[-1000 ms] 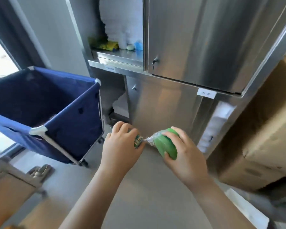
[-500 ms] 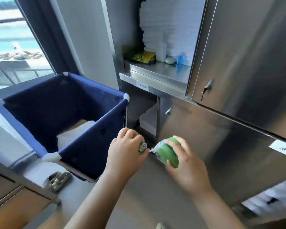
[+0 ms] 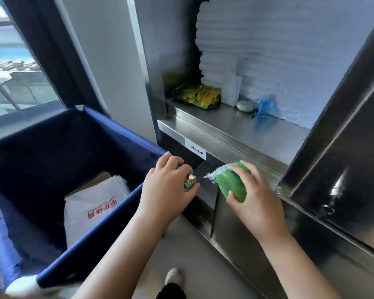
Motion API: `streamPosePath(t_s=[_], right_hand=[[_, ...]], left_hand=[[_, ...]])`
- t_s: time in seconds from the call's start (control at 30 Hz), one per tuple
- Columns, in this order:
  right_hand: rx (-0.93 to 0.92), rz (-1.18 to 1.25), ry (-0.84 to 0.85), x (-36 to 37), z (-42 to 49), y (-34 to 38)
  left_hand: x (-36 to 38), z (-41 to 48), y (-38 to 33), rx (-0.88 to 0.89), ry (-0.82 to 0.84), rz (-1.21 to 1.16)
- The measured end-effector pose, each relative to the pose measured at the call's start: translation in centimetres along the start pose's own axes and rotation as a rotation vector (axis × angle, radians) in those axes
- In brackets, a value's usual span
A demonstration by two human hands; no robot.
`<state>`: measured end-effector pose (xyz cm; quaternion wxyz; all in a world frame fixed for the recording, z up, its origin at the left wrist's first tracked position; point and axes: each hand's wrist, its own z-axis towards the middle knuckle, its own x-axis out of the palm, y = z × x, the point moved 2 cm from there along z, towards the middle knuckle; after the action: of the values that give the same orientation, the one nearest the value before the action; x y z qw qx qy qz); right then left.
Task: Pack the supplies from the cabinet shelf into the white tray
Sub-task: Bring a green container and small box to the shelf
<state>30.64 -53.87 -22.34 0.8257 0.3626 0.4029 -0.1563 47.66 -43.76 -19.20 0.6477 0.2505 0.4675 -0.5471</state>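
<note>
My right hand grips a round green item in clear wrap, held below the steel cabinet shelf. My left hand is curled round a small green and gold packet, just left of the green item. On the shelf lie a yellow-green packet, a white bottle, a pale oval soap and a blue plastic-wrapped item, in front of stacked white towels. No white tray is in view.
A blue fabric cart stands at my left with a white printed bag inside. A steel cabinet door stands open at the right. A window is at the far left. My shoe shows on the floor.
The view has swung left and nearer to the open shelf and the cart. Both hands keep their items and have risen slightly toward the shelf edge.
</note>
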Motion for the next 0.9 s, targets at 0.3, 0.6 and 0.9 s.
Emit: streamPosePath(t_s=[0.3,0.6,0.9], right_hand=[[0.169,-0.12,-0.251,2.5,14.3,-4.2],[0.425,-0.239,-0.334,4.2,20.2,-8.7],[0.456,-0.209,-0.332,4.5,22.4,-10.4]], left_hand=[[5.9,19.6,2.8,0.241,-0.041,-0.138],[12.2,30.5,1.7,0.401,0.051,-0.24],[15.3,32.8,0.5,0.372,0.154,-0.237]])
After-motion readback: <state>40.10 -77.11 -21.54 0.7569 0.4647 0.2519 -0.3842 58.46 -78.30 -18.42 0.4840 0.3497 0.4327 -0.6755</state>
